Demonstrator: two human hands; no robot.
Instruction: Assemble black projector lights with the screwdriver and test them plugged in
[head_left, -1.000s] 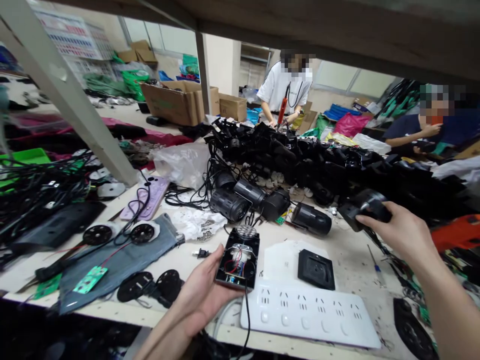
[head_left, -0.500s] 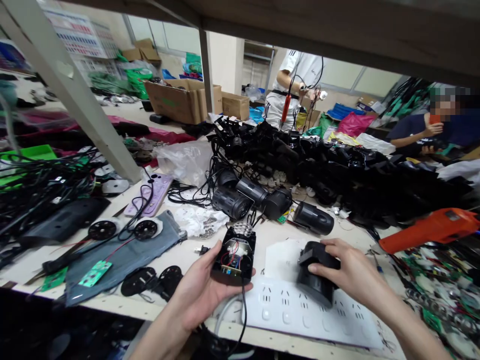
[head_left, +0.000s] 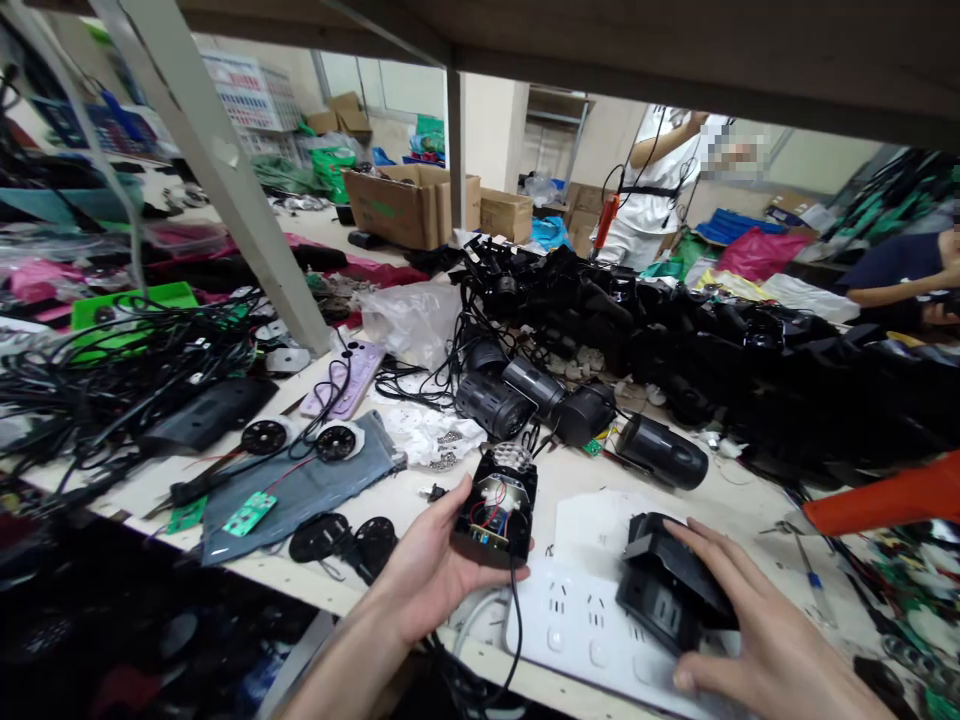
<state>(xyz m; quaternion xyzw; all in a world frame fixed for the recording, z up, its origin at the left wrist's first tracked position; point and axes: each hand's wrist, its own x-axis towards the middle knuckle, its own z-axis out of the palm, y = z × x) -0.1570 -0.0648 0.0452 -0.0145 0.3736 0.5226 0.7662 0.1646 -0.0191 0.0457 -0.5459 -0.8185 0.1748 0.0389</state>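
My left hand is closed around an open black housing that shows red and black wires and a round metal part inside; a black cord hangs from it over the table edge. My right hand grips a black plastic cover, held just above a white power strip near the front edge. The two black parts are apart, about a hand's width from each other.
Black cylindrical casings and a long heap of black parts fill the middle and back of the bench. An orange tool lies at right, tangled cables at left. A slanted shelf post rises left. Two other people are behind the bench.
My right hand brought the black cover from the pile at right down over the power strip, close to the housing. The view shifted left. My left hand kept its hold.
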